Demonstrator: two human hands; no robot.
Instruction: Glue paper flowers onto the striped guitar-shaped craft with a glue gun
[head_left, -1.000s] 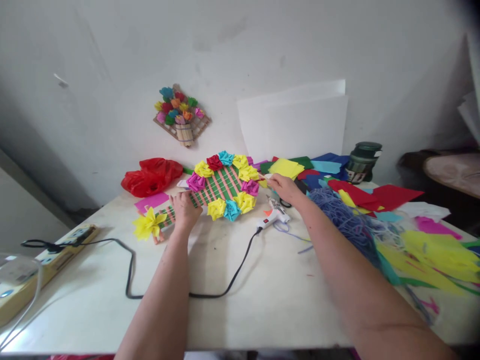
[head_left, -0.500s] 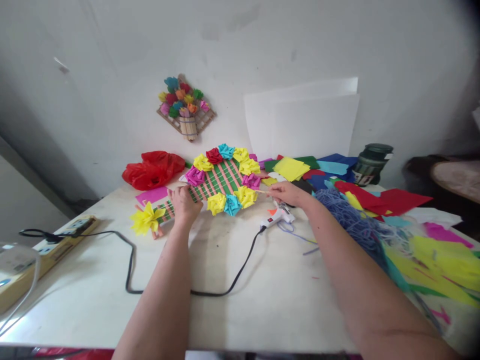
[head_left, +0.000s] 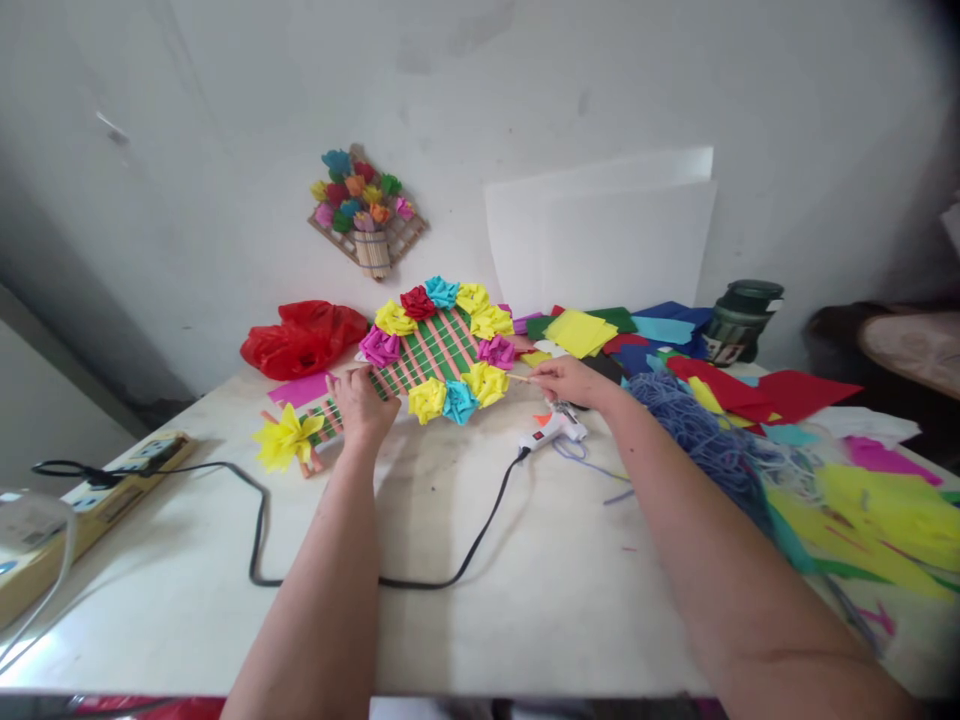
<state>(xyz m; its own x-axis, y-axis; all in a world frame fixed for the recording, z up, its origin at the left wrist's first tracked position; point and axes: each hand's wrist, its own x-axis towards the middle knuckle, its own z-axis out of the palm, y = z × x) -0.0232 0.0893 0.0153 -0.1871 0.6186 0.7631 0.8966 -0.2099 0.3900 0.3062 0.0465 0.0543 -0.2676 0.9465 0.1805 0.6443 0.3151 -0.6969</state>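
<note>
A woven green-and-pink mat [head_left: 431, 352] ringed with bright paper flowers is tilted up off the white table [head_left: 465, 590]. My left hand [head_left: 362, 403] is closed on its lower left edge. My right hand [head_left: 570, 381] pinches a thin wooden stick [head_left: 519, 378] whose tip touches the mat's right side near a yellow flower [head_left: 486, 381]. A white glue gun [head_left: 549, 427] lies just below my right hand, its black cord [head_left: 390, 578] trailing across the table.
A yellow paper flower [head_left: 286, 437] on a stick frame lies left of the mat. Behind are a red plastic bag [head_left: 304, 338], coloured paper sheets [head_left: 622, 335], a dark jar [head_left: 736, 320] and blue yarn [head_left: 697, 430]. A power strip [head_left: 97, 500] sits at far left.
My right hand has drawn back from behind the mat to its right edge, now with the stick against it. The mat has shifted slightly left and up.
</note>
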